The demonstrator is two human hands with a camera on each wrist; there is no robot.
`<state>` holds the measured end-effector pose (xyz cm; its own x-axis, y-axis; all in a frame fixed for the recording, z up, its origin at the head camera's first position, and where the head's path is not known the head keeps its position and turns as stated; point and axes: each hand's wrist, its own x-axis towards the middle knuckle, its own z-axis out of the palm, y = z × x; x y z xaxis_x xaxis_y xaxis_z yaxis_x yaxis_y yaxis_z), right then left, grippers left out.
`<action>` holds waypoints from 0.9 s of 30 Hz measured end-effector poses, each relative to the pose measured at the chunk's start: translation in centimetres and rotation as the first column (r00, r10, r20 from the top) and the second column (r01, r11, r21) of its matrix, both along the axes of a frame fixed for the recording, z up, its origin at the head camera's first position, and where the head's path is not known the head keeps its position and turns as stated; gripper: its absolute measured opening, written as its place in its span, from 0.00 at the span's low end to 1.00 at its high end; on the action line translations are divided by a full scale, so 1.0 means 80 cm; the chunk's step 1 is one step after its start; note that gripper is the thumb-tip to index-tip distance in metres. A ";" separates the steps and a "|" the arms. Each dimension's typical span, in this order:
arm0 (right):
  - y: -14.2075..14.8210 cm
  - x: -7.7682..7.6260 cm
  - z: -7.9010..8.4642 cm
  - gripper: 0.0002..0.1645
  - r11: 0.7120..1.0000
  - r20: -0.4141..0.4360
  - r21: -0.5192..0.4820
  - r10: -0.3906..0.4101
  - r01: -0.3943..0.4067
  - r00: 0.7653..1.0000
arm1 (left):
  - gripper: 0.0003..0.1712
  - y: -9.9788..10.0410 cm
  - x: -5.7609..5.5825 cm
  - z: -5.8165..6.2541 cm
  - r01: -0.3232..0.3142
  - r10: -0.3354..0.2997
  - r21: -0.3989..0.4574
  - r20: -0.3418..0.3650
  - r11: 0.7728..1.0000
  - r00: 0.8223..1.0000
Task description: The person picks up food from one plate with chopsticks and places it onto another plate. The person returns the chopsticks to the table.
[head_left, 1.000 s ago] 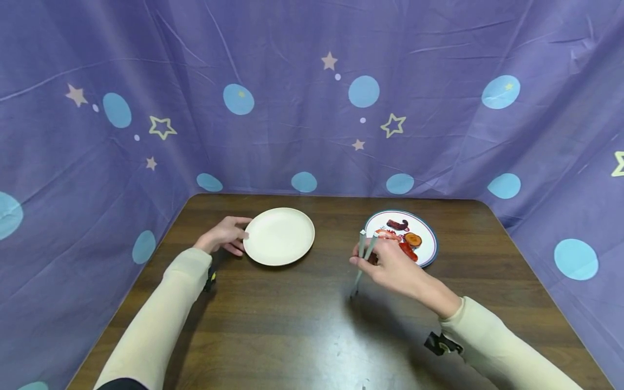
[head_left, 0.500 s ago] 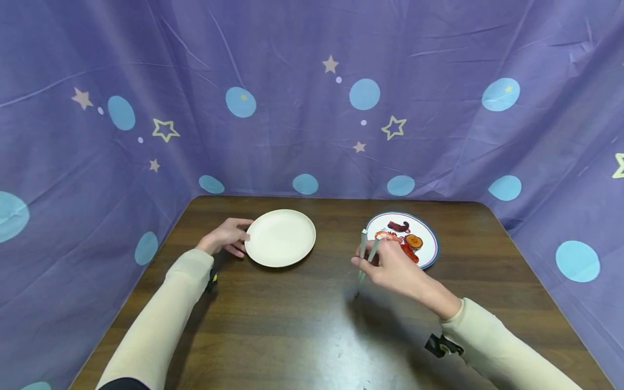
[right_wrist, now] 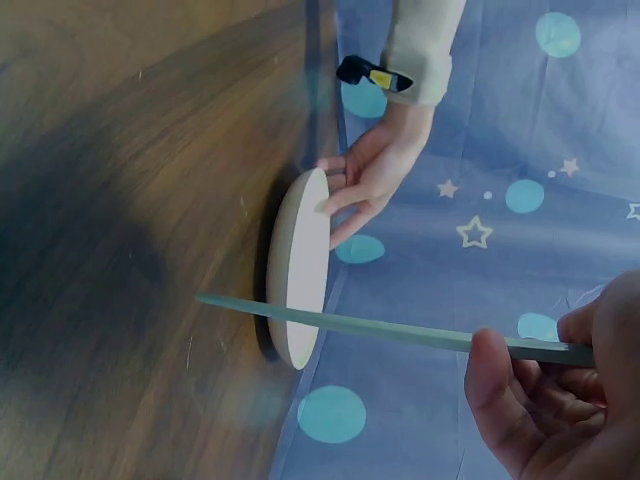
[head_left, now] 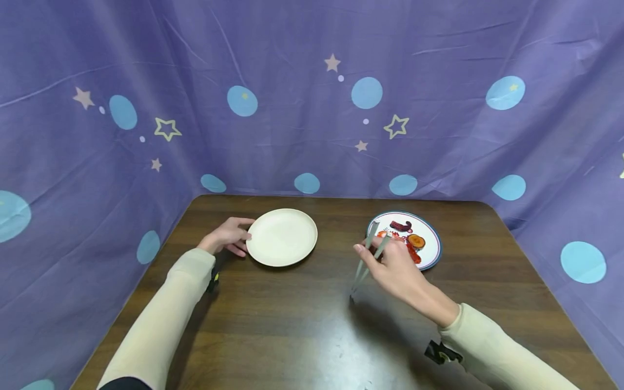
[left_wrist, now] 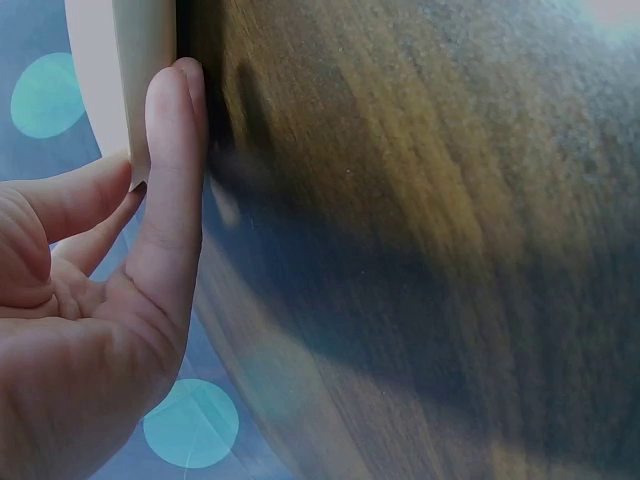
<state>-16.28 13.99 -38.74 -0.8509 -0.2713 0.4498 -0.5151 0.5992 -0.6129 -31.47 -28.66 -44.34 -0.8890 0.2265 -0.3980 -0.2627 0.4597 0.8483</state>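
Observation:
My left hand point(head_left: 226, 235) holds the left rim of a plain cream plate point(head_left: 281, 237) on the table. In the left wrist view the thumb point(left_wrist: 95, 195) lies at the rim and another finger runs along the plate's underside. My right hand point(head_left: 397, 268) grips a pair of pale green chopsticks point(head_left: 359, 270), tips pointing down, close together and low over the table. The right wrist view shows the chopsticks point(right_wrist: 400, 332) side-on as one line. Behind that hand sits a blue-rimmed white plate point(head_left: 430, 246), partly hidden by it.
On the blue-rimmed plate lie a dark curled piece point(head_left: 401, 226), an orange-brown round slice point(head_left: 416, 241), a red piece point(head_left: 413, 254) and a reddish shrimp-like piece, partly covered. A purple curtain point(head_left: 292, 141) with stars hangs behind the brown wooden table point(head_left: 273, 325).
The chopsticks in my right hand have tilted, their upper ends shifting right and away from me, and the fingers have altered their grip. My left hand stays at the cream plate.

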 end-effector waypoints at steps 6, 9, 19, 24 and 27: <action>-0.006 0.003 -0.019 0.12 0.998 0.040 0.005 0.062 -0.063 0.997 | 0.39 0.002 -0.001 0.001 0.002 -0.002 0.001 -0.011 1.000 1.000; -0.009 0.004 -0.032 0.07 0.996 0.065 -0.007 0.091 -0.090 0.994 | 0.39 0.001 -0.002 -0.001 -0.006 0.006 0.001 -0.005 1.000 1.000; -0.009 0.008 -0.023 0.22 1.000 0.058 -0.002 -0.003 0.003 0.998 | 0.39 0.000 0.000 -0.004 -0.003 0.003 -0.002 -0.014 1.000 1.000; -0.008 0.007 -0.017 0.24 1.000 0.072 -0.001 0.012 -0.012 0.997 | 0.39 0.001 0.000 -0.002 -0.005 0.005 -0.011 -0.018 1.000 1.000; -0.008 0.010 -0.017 0.20 0.999 0.092 -0.020 0.037 -0.035 0.995 | 0.39 0.001 -0.001 -0.003 -0.007 0.007 -0.011 -0.016 1.000 1.000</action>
<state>-15.48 13.33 -40.08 -0.8787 -0.2950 0.3753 -0.4771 0.5697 -0.6691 -31.54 -28.61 -44.61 -0.8966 0.2163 -0.3863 -0.2524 0.4671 0.8474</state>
